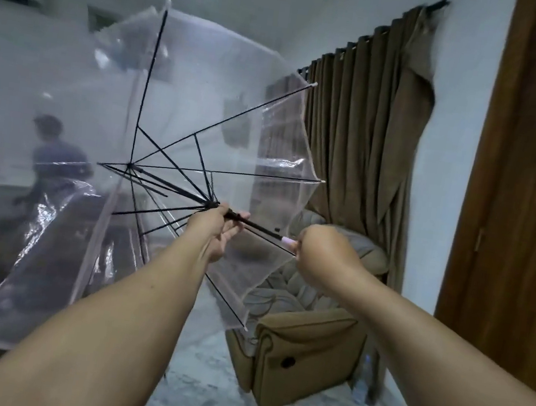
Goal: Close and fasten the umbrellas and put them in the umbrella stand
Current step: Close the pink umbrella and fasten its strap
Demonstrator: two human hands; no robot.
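A transparent umbrella (pixel 185 95) with black ribs and a black shaft is held up in front of me, its canopy spread open and tipped toward the left. My left hand (pixel 213 229) holds the shaft just behind the black runner where the ribs meet. My right hand (pixel 319 255) grips the pale pink handle at the near end of the shaft, fingers curled round it. No umbrella stand is in view.
A brown recliner armchair (pixel 301 345) stands low at the centre right, under brown curtains (pixel 365 140). A wooden door (pixel 534 206) fills the right edge. A water bottle (pixel 363 381) stands beside the chair. Through the canopy, a blurred person (pixel 55 159) is at the left.
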